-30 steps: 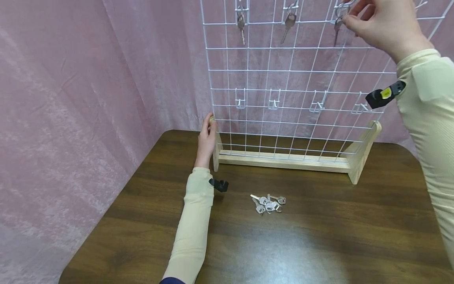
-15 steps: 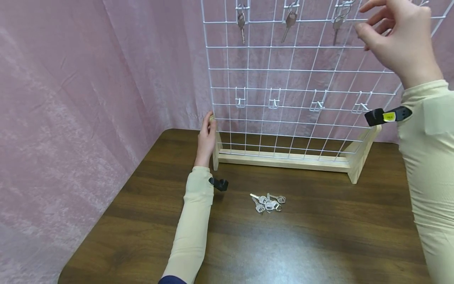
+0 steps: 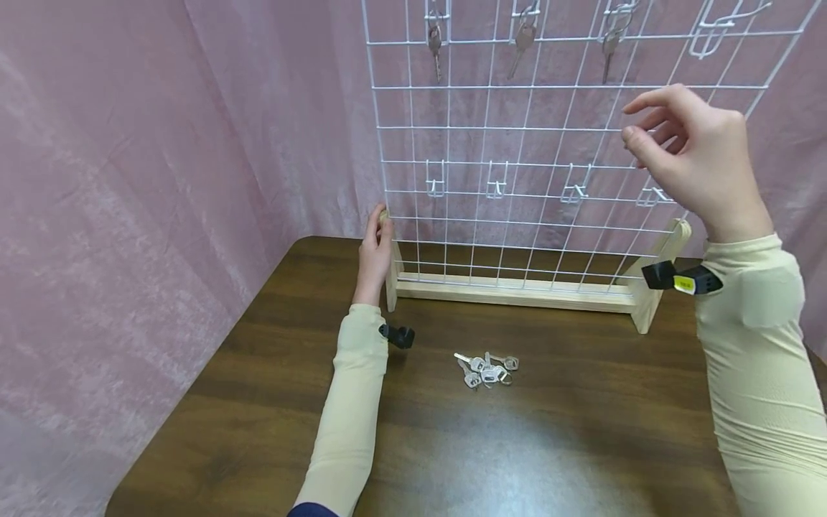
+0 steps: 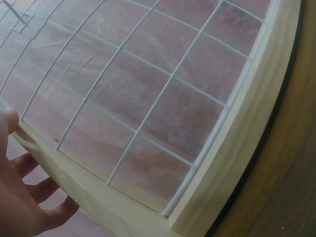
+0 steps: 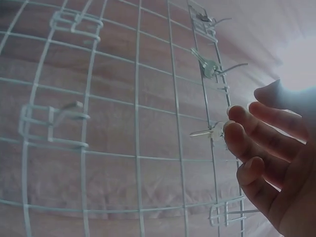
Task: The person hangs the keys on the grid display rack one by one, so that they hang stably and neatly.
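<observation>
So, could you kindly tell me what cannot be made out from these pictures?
Wire grid: top cut off by the head view's upper edge; right side partly hidden there by the right grip.
Key pile: overlapping and too small to count surely, head view.
Hanging keys: teeth too small in the head view, blurred in the right wrist view.
Left grip: partly cut off by the left wrist view's left edge.

Pink drapes [image 3: 213, 129] behind 1 wood-grained table [image 3: 439, 438] show a curtained-off workspace.
</observation>
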The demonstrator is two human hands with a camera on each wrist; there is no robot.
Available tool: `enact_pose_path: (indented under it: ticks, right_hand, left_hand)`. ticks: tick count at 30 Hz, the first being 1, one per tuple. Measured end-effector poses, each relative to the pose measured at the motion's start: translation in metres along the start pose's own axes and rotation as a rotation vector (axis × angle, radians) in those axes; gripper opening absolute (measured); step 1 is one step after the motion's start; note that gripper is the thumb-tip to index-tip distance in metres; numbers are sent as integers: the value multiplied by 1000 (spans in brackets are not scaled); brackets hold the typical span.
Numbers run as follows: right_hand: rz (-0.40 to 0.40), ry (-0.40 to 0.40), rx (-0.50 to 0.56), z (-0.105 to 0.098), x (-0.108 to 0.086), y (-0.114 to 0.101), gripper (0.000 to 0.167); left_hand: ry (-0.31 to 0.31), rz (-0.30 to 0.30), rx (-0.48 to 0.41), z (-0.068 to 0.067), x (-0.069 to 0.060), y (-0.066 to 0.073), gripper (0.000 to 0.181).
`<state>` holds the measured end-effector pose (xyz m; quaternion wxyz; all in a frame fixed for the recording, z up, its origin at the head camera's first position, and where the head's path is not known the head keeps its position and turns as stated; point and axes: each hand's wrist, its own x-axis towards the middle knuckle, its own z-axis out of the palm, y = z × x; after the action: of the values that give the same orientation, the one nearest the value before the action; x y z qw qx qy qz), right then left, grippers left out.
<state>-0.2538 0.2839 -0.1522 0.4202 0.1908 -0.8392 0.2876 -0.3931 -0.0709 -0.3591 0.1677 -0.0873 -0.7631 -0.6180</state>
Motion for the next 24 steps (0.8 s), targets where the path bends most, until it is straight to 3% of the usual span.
enact_pose_path:
  ticks: [6, 15, 24]
  right_hand:
    - [-44, -46, -43, 15, -30, -1, 21]
    - [-181, -248, -172, 44, -74, 4, 23]
    - [-175, -354, -114, 67, -100, 7, 21]
  left_hand:
    - [-2, -21, 2, 0, -6, -6, 49]
    - [6, -11, -2, 1, -5, -8, 50]
    - [4, 10, 8, 0, 2, -3, 50]
